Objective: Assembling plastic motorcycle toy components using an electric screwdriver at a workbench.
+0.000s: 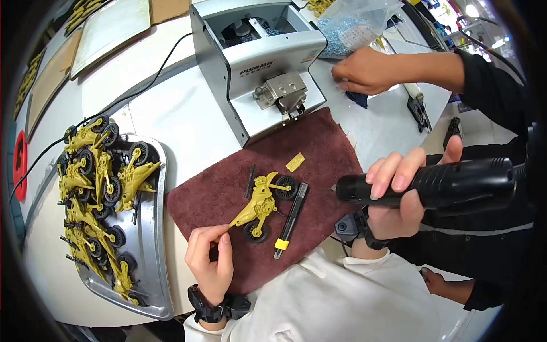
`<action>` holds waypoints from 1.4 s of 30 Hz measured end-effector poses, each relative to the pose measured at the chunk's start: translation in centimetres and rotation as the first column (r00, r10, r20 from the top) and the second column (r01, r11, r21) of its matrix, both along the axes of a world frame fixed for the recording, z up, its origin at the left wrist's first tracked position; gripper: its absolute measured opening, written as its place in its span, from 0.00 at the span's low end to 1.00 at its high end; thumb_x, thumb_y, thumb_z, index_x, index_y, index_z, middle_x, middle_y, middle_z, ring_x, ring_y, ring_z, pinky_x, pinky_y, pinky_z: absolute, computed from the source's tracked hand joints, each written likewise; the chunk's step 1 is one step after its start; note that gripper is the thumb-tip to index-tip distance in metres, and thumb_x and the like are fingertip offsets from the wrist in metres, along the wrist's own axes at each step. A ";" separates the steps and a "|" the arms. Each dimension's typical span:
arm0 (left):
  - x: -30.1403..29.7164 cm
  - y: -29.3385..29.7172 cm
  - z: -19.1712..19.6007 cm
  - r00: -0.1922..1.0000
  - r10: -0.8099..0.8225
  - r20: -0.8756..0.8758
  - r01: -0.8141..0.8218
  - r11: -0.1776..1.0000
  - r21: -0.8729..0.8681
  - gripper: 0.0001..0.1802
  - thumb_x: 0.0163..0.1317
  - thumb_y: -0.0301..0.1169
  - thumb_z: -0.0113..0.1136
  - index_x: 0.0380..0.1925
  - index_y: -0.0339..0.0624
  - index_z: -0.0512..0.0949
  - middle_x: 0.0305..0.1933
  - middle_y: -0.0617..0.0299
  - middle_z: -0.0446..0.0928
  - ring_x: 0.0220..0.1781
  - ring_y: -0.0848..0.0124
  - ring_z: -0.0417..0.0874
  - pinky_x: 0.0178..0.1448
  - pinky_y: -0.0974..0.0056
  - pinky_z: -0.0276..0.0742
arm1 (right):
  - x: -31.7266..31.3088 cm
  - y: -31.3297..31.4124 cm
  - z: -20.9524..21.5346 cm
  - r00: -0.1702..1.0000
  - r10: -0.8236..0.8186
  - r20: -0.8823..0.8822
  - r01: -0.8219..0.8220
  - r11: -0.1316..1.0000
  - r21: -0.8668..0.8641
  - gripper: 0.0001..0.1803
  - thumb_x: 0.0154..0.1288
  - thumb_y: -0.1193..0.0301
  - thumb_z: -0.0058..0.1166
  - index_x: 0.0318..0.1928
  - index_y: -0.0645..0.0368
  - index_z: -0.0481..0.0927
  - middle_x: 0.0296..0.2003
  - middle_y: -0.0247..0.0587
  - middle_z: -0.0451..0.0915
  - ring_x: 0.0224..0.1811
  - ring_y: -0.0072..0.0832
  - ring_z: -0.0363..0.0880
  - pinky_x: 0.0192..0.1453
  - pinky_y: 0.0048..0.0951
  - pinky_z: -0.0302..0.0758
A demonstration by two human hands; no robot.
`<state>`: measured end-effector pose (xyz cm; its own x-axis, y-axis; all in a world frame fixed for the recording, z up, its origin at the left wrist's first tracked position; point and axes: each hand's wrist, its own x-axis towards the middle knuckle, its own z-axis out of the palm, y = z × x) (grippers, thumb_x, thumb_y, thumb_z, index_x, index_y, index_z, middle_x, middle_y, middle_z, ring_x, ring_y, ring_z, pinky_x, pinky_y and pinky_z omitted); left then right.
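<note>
A yellow toy motorcycle [259, 206] with black wheels lies on a dark red towel [228, 188]. My left hand [209, 259] pinches its rear tip at the towel's front left. My right hand [399, 196] grips a black electric screwdriver [444, 185], held level with its bit pointing left, a short way right of the toy. A black and yellow pen-like tool [290, 219] lies right next to the toy. A small yellow part [295, 162] and a thin black part [250, 180] rest on the towel behind it.
A metal tray [154, 251] on the left holds several yellow toy motorcycles [97, 188]. A grey screw feeder machine [256, 62] stands behind the towel. Another person's hand [364, 71] in a dark sleeve rests on the table at the right, near a bag of small parts [347, 28].
</note>
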<state>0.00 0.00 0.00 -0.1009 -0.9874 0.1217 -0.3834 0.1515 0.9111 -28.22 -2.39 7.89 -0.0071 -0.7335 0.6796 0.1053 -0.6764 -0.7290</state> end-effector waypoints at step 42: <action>-0.2 0.2 0.3 0.999 -0.001 -0.039 0.000 1.000 -0.029 0.05 0.58 0.17 0.56 0.34 0.34 0.78 0.30 0.58 0.76 0.29 0.71 0.75 0.34 0.69 0.68 | 3.0 -0.4 1.9 0.858 -0.507 0.082 0.499 0.861 0.098 0.38 0.70 0.52 0.49 0.69 0.55 0.48 0.42 0.61 0.71 0.23 0.37 0.77 0.25 0.29 0.75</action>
